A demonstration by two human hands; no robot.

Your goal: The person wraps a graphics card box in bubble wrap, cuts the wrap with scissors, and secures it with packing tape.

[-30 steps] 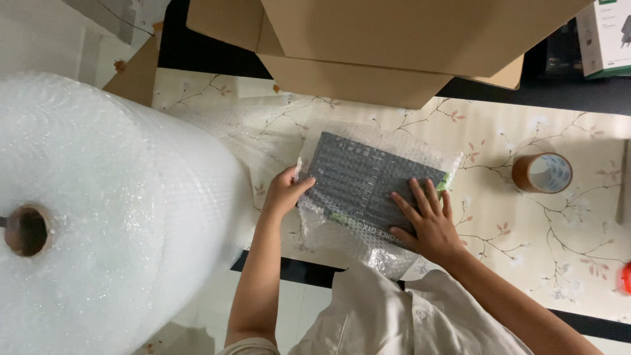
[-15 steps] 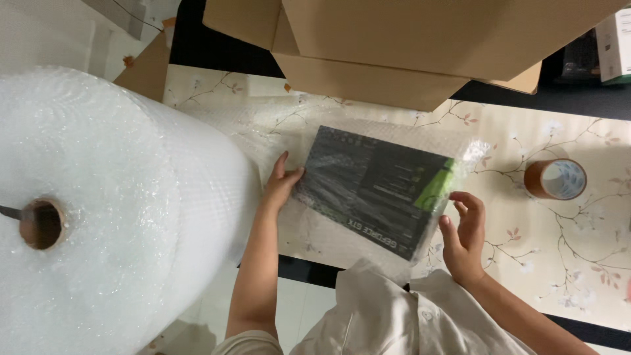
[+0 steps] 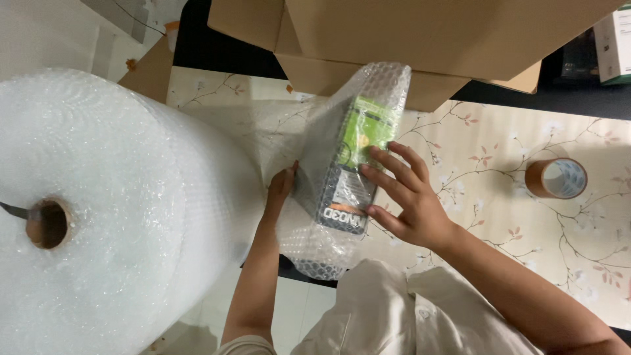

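Left hand (image 3: 281, 187) is bracing edge-on, fingers likely curled out of sight; right hand (image 3: 404, 197) is pressing, fingers splayed.
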